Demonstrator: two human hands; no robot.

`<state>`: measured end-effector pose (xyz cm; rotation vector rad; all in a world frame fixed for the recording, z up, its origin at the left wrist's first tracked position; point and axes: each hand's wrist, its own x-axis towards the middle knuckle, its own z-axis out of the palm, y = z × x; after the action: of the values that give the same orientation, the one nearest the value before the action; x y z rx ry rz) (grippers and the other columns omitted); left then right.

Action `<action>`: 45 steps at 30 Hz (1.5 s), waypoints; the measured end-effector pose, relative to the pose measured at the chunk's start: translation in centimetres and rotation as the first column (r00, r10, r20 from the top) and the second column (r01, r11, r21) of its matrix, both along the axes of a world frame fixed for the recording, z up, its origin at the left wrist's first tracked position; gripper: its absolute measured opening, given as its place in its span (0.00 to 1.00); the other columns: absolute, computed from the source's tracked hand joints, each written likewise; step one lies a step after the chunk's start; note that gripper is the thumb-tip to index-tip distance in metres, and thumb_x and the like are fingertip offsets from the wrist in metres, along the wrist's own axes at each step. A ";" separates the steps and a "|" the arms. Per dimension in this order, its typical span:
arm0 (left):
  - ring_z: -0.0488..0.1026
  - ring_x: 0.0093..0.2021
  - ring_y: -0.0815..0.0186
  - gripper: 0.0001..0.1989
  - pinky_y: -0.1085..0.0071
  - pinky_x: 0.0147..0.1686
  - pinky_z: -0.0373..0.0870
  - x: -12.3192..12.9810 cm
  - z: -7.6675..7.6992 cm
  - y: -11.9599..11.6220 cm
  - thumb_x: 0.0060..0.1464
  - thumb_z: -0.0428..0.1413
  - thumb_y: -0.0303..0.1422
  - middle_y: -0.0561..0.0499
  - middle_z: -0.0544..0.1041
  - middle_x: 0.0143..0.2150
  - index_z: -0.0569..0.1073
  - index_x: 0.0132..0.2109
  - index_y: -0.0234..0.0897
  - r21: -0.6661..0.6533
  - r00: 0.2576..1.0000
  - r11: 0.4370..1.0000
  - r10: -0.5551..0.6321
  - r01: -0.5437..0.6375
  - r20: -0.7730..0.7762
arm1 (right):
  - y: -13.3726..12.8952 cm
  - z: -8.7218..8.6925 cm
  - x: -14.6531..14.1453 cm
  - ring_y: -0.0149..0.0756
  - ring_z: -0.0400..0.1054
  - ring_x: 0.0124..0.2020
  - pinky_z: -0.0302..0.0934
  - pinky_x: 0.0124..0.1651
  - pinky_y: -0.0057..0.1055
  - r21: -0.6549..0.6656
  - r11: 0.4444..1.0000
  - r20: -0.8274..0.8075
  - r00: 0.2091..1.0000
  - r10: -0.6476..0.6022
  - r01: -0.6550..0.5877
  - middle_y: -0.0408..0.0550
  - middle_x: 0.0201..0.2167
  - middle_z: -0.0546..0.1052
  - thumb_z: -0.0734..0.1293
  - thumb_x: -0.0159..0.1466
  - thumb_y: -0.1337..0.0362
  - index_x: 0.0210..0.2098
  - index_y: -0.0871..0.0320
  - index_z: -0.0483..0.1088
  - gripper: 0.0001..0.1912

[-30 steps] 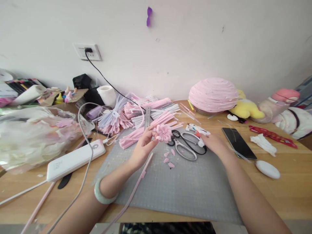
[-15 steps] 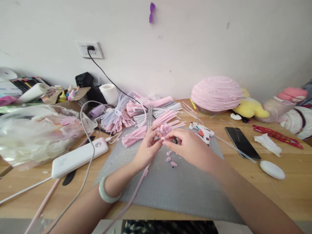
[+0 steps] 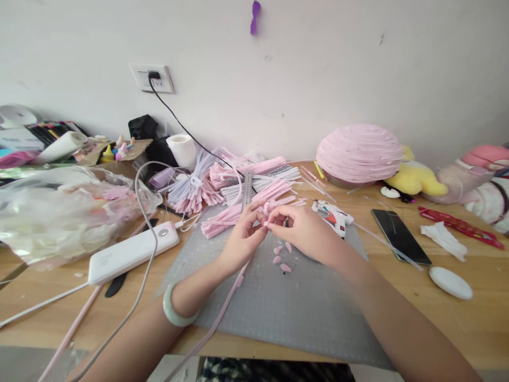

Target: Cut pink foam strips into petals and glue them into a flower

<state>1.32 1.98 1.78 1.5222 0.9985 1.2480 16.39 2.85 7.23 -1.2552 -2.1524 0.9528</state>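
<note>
Flower [image 3: 269, 206]: pale pink, mostly finger-hidden, above far part of grey mat [image 3: 310, 307]. Left hand [image 3: 244, 236] grips it; right hand [image 3: 305, 229] pinches at its near side. Clear bag [image 3: 32, 233], left, holds pale pieces.

On the right of the wooden table [image 3: 483, 323], a dark-screened phone [image 3: 400, 237] lies near a crumpled white tissue [image 3: 444, 240], with a long red packet [image 3: 461, 227] behind the tissue, a white oval object [image 3: 450, 283] nearer the front and a yellow plush toy [image 3: 415, 179] farther back. On the left, a white power bank [image 3: 133, 254] lies near a bulging plastic bag [image 3: 59, 217]; the wall [image 3: 318, 63] bears a socket [image 3: 141, 78] and a small purple piece [image 3: 255, 18].
</note>
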 end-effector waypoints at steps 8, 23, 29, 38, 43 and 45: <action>0.52 0.60 0.58 0.11 0.65 0.49 0.62 0.3 -0.3 0.3 0.44 0.58 0.33 0.43 0.59 0.53 0.62 0.27 0.36 -0.021 1.000 1.000 0.012 -0.012 0.016 | 1.3 0.4 1.1 0.28 0.62 0.24 0.53 0.26 0.26 0.213 0.966 0.001 0.989 -0.148 0.144 0.41 0.25 0.73 0.63 0.55 0.63 0.28 0.55 0.72 0.06; 0.56 0.57 0.60 0.09 0.66 0.46 0.64 0.2 -0.5 0.5 0.45 0.56 0.30 0.44 0.63 0.49 0.61 0.25 0.36 0.014 0.998 0.999 0.047 -0.047 -0.044 | 3.3 -1.4 1.1 0.30 0.66 0.28 0.59 0.32 0.27 0.212 0.969 -0.040 0.992 -0.121 0.127 0.43 0.28 0.73 0.64 0.54 0.66 0.27 0.57 0.73 0.05; 0.58 0.55 0.61 0.09 0.66 0.45 0.65 0.3 -0.6 0.5 0.46 0.55 0.32 0.44 0.62 0.50 0.61 0.26 0.36 0.013 0.999 0.999 0.037 -0.037 -0.033 | 3.5 -1.8 1.0 0.31 0.66 0.29 0.59 0.32 0.28 0.253 0.962 -0.030 0.995 -0.100 0.104 0.44 0.28 0.73 0.64 0.55 0.66 0.28 0.57 0.73 0.06; 0.58 0.56 0.60 0.11 0.64 0.47 0.62 0.3 -0.4 0.5 0.45 0.56 0.34 0.44 0.64 0.48 0.60 0.25 0.36 0.013 0.994 0.996 0.084 -0.083 -0.072 | 3.2 -2.2 0.7 0.31 0.65 0.29 0.59 0.33 0.29 0.371 0.921 -0.028 0.993 -0.117 0.119 0.46 0.30 0.73 0.63 0.56 0.67 0.28 0.58 0.73 0.06; 0.58 0.55 0.61 0.11 0.64 0.49 0.60 0.2 -0.3 0.4 0.45 0.56 0.34 0.44 0.65 0.48 0.60 0.25 0.36 0.014 0.994 0.996 0.089 -0.089 -0.064 | 2.8 -2.0 0.4 0.32 0.65 0.31 0.59 0.36 0.29 0.399 0.909 -0.014 0.992 -0.124 0.119 0.47 0.32 0.73 0.63 0.57 0.68 0.29 0.58 0.73 0.06; 0.58 0.56 0.60 0.11 0.64 0.49 0.60 0.2 -0.3 0.4 0.44 0.56 0.34 0.44 0.65 0.48 0.60 0.25 0.36 0.014 0.993 0.995 0.095 -0.094 -0.066 | 2.8 -2.0 0.4 0.32 0.65 0.31 0.58 0.37 0.30 0.410 0.905 -0.004 0.993 -0.121 0.112 0.47 0.32 0.73 0.63 0.57 0.68 0.30 0.57 0.73 0.07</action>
<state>1.55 2.41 1.43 1.5486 1.1197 1.2772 16.80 5.60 5.26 -1.1673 -2.1194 0.4059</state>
